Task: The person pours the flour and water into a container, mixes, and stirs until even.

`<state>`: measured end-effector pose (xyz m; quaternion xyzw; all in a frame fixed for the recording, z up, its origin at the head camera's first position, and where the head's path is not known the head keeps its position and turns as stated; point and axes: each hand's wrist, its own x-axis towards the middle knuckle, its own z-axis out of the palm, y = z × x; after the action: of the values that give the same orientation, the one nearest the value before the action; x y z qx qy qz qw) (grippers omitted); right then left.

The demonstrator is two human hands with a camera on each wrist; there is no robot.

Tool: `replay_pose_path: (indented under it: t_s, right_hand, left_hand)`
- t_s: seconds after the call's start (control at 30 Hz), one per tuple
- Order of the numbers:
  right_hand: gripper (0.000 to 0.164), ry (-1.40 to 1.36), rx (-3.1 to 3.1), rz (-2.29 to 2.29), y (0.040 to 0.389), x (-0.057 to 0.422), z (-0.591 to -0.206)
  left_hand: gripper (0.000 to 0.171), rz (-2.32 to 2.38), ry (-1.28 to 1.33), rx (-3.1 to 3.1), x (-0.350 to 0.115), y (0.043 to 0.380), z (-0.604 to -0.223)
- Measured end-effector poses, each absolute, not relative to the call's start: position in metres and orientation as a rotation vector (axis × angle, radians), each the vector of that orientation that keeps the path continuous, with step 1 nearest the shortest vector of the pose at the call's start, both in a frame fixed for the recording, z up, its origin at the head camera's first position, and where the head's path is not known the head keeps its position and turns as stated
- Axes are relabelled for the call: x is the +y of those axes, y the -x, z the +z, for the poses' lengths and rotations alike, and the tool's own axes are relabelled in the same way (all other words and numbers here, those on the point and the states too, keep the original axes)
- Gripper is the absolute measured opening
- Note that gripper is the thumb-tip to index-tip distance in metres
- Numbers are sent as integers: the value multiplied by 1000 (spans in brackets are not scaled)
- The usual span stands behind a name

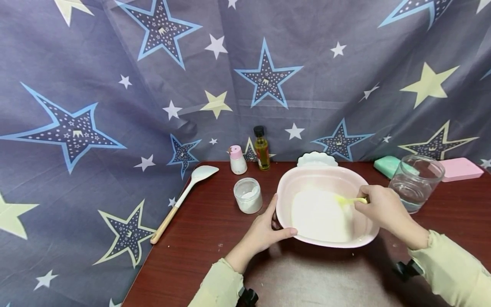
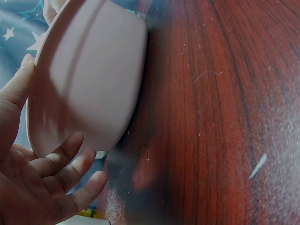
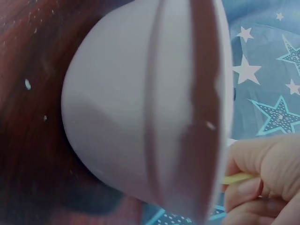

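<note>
My left hand point(image 1: 264, 228) steadies a pink basin point(image 1: 366, 232) at its left side, thumb and fingers on the rim and outer wall. In the left wrist view some fingertips point(image 2: 84, 161) curve at the basin's outside. A smooth white mass point(image 1: 318, 215) covers the basin's bottom; whether it is powder or liquid is unclear. Over the basin's right rim, my right hand point(image 1: 381, 207) pinches a small yellow spoon point(image 1: 350, 200), its far end in the white mass. The right wrist view shows only a bit of the yellow handle point(image 3: 238, 178) between curled fingers; the basin wall hides the rest.
Left of the basin are a glass jar of white powder point(image 1: 248, 198), a pink-capped shaker point(image 1: 238, 161), an oil bottle point(image 1: 262, 149) and a white spatula point(image 1: 186, 194). A water jug point(image 1: 414, 187), green block point(image 1: 387, 165) and pink block point(image 1: 461, 169) stand right; a scalloped white dish point(image 1: 317, 159) behind.
</note>
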<state>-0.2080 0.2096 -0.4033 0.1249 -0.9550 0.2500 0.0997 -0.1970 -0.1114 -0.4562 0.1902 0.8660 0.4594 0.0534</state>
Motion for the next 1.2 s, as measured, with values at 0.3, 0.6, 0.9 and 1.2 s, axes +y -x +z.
replay_pose_path:
  t_s: [0.3,0.6,0.9,1.2]
  right_hand:
    - [19,-450,-2926,631,200,219,-390]
    - [20,-600,-3018,717,193,227,-381]
    - [21,-807,-3050,947,190,229,-381]
    - [21,-944,-2975,1153,191,216,-390]
  left_hand:
    - [107,1391,-581,2638,-111,197,-455]
    - [107,1376,-577,2652,-111,197,-455]
    - [107,1375,-577,2652,-111,196,-456]
    - [107,1360,-573,2669,-110,197,-456]
